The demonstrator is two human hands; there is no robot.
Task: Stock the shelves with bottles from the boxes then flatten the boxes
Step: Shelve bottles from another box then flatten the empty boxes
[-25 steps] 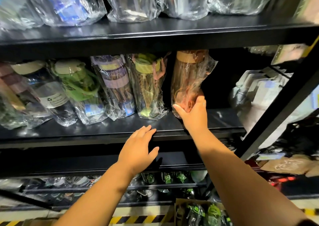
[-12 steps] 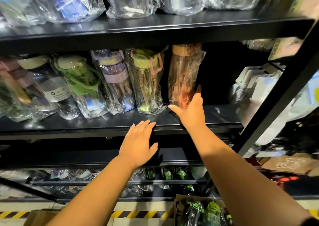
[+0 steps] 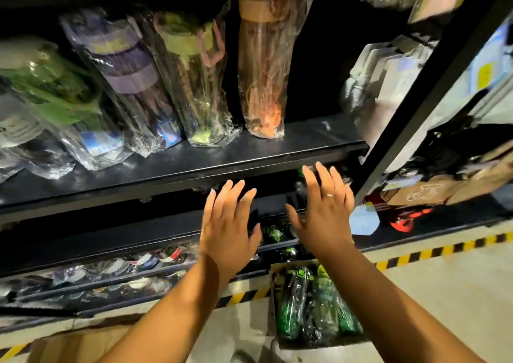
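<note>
Black shelf (image 3: 305,138): carries a row of plastic-wrapped bottles, most leaning, with a bare stretch at its right end. Cardboard box (image 3: 272,285): on the floor below, open, holding green wrapped bottles (image 3: 291,315). Orange bottle (image 3: 262,65): upright, last on the right of the row, just beside a yellow-green bottle (image 3: 194,79). Left hand (image 3: 227,224) and right hand (image 3: 324,212): both below the shelf edge, fingers spread, holding nothing. Ring (image 3: 330,195): on a right-hand finger.
</note>
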